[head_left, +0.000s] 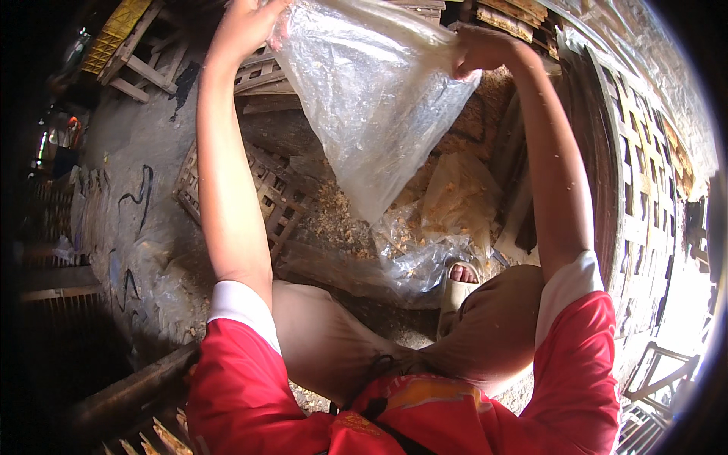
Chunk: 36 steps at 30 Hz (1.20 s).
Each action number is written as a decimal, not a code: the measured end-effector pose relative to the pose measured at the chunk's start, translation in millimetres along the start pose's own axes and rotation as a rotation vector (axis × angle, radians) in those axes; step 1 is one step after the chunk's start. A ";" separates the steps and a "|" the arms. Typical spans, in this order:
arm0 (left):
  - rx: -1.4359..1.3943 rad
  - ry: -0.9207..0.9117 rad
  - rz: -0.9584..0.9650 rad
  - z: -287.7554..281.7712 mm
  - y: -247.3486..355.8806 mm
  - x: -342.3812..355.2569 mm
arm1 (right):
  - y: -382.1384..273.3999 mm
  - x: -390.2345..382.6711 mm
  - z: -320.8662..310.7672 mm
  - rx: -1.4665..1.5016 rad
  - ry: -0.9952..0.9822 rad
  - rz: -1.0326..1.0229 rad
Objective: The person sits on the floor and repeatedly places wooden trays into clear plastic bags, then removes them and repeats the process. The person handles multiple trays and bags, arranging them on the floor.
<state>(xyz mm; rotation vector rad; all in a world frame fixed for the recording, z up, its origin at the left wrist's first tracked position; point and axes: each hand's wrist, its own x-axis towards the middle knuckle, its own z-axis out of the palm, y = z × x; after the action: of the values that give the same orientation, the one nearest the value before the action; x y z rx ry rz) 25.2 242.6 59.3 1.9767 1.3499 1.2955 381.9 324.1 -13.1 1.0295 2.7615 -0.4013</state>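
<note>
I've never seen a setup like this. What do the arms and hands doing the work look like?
They're a person's. The left sleeve and right sleeve are short and red, each ending in a broad white band. Below, the forearms are bare. The left hand and right hand show no gloves; no watch or cables are visible on either arm.
</note>
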 end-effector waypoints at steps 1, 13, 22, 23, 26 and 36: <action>0.058 -0.030 -0.030 -2.8 0.0 -0.7 | -7.1 -3.4 -4.3 0.047 0.053 0.197; 0.245 0.370 0.069 2.6 18.8 4.6 | -53.5 22.0 -2.8 0.015 0.086 0.308; 0.680 0.229 0.359 -7.2 34.6 -16.8 | -97.9 -27.0 -59.1 1.030 0.605 0.023; 0.603 0.120 0.479 1.2 46.3 -17.4 | -111.3 -28.1 -68.2 1.095 0.630 0.002; 0.459 -0.121 0.383 40.9 55.9 -7.2 | -102.7 -24.3 -70.9 0.842 0.626 -0.093; 0.340 0.278 0.397 32.6 51.6 -1.0 | -56.6 -22.0 -43.7 0.207 0.196 0.110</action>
<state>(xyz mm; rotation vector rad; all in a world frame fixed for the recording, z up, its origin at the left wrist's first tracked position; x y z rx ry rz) 78.8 224.1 81.8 2.4650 1.4265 1.6601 358.3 282.8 44.7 1.3288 2.8619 -0.6106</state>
